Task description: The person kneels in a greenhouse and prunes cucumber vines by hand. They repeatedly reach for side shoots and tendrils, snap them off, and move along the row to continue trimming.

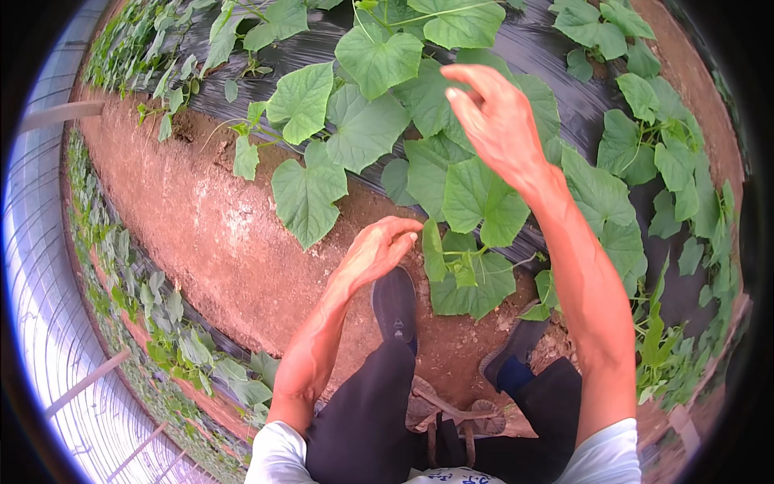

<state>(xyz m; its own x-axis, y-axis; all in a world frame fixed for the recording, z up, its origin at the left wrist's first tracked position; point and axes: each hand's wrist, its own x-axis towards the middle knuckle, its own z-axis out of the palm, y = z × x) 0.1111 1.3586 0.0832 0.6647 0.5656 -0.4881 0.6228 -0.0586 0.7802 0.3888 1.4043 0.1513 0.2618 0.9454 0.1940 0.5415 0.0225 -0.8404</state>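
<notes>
My right hand [499, 121] is held over the broad green leaves of a vine [426, 91], thumb and fingers apart, with nothing seen between them. Lower and to the left, my left hand [381, 248] is above the soil path beside a small leaf [433, 249]; its thumb and forefinger are slightly parted and look empty. Whether its fingertips touch that leaf I cannot tell. Near it a young shoot tip [464, 269] with thin tendrils lies over a larger leaf [478, 290]. Another vine tip [245, 130] reaches left over the path.
Black plastic mulch film [550, 36] covers the bed under the vines. A bare soil path [205, 199] runs left of my shoes [394, 302]. More vine rows grow at the left [181, 339] and right [677, 151]. A greenhouse wall [45, 242] with posts curves along the far left.
</notes>
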